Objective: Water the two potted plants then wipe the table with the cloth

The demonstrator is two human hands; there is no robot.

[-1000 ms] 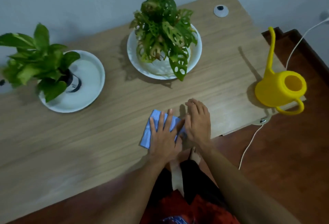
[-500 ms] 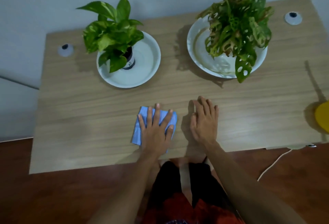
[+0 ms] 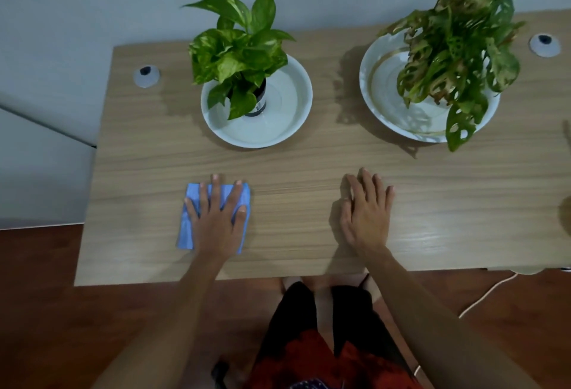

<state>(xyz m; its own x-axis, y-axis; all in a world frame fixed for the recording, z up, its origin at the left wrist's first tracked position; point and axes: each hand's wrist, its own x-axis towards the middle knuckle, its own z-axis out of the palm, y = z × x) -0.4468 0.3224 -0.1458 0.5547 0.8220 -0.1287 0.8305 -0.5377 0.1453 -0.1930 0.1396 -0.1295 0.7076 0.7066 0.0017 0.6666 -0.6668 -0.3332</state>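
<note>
The cloth (image 3: 188, 218) lies flat on the counter (image 3: 293, 166) under the left hand (image 3: 217, 218), fingers (image 3: 215, 191) spread, pressing; soft, light, likely to bunch; best pinned palm-down; right hand (image 3: 366, 212) rests open, empty.

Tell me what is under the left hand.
A folded blue cloth lies flat under the left hand on the wooden table. Its middle is covered by the palm.

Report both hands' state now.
Left hand: open, flat on the cloth.
Right hand: open, flat on the table, holding nothing.
</note>
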